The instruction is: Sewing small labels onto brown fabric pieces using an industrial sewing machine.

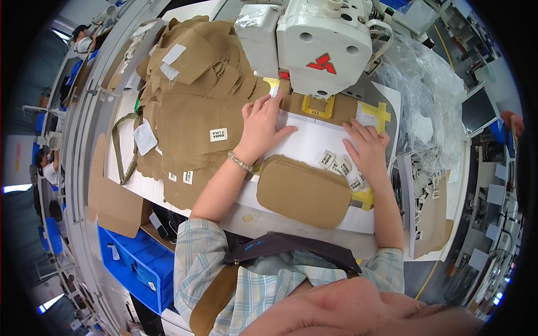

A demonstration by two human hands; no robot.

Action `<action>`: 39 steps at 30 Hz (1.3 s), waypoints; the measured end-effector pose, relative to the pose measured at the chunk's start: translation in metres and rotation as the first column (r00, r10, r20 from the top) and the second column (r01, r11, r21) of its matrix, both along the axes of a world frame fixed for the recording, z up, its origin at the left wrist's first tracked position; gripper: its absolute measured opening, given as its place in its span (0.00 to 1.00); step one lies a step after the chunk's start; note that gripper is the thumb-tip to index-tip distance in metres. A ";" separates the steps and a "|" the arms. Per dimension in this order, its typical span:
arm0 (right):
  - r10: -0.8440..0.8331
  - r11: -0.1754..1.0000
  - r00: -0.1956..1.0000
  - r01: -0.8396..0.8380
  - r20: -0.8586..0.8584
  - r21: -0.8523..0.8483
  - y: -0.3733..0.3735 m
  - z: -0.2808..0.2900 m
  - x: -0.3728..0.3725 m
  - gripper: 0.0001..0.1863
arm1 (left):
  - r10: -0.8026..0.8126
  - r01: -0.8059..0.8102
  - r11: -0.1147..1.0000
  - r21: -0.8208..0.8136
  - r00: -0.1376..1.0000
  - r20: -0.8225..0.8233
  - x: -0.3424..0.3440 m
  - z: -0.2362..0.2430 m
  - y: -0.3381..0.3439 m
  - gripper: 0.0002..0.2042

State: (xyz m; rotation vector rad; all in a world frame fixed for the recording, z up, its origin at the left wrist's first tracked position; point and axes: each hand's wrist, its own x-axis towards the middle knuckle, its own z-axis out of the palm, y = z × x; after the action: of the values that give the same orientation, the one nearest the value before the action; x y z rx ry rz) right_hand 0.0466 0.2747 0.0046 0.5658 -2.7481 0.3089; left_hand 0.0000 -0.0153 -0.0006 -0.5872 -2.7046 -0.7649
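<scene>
My left hand (261, 124) lies with fingers stretched out and thumb apart. Its fingertips rest at the left end of a brown fabric strip (344, 111) under the sewing machine (314, 45). On the right, my right hand (367, 147) is open, its fingertips by the strip's right end and yellow tape (384, 113). Between them, a yellow clamp frame (330, 107) sits on the strip below the machine head. Several small white labels (327, 159) lie on the white sheet (305, 134) beside my right wrist. Nearer me rests a rounded brown fabric piece (302, 190).
A heap of brown fabric pieces (196, 106) covers the table's left. Clear plastic bags (417, 84) lie at the right, above a cardboard box (434, 224) holding many labels. A blue crate (140, 269) stands lower left. A person (83, 43) sits at the far left.
</scene>
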 end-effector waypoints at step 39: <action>0.312 0.932 0.832 -0.362 0.458 0.022 -0.039 0.038 -0.003 0.07 | -0.406 0.362 0.912 0.191 0.861 0.307 0.026 0.047 0.000 0.17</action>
State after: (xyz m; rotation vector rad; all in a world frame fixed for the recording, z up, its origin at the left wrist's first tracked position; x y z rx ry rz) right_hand 0.0439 0.2355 0.0427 1.1495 -3.1077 0.4190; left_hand 0.0261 -0.0149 0.0467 -1.0776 -2.8459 -1.2343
